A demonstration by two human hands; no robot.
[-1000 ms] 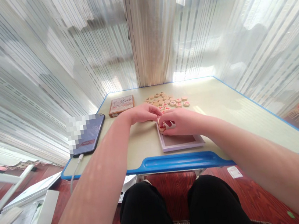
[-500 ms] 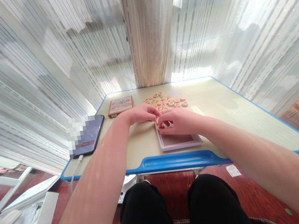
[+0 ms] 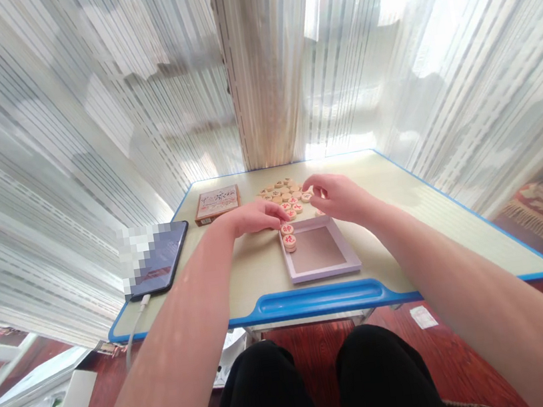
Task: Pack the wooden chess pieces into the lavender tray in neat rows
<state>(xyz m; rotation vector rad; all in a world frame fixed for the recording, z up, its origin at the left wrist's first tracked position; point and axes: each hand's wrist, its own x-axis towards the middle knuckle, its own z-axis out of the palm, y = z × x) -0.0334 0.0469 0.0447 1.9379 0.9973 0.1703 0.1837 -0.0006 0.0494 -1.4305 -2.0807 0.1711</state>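
A shallow open box tray (image 3: 348, 253) lies near the table's front edge. Round wooden Chinese chess pieces (image 3: 289, 241) with red characters sit stacked along its left wall. At the tray's far left corner is my left hand (image 3: 258, 217), its fingers bent and slightly apart, fingertips beside the stacked pieces. Beyond the tray, more loose chess pieces (image 3: 276, 195) are spread in a group, some with red characters, some dark, some blank side up. My right hand (image 3: 335, 194) hovers at the right side of that group, thumb and fingers apart around a piece (image 3: 307, 196).
A decorated flat box (image 3: 217, 201) rests at the table's back left. Nearer on the left lies a tablet (image 3: 170, 255) with a white cable (image 3: 136, 320) plugged in. A blue trough (image 3: 320, 298) runs along the table's front edge. Curtains (image 3: 276, 61) hang behind.
My right hand has left the tray and moved away to the loose pieces, uncovering the stacked pieces. My left hand has stayed by the tray's corner. The view has shifted slightly.
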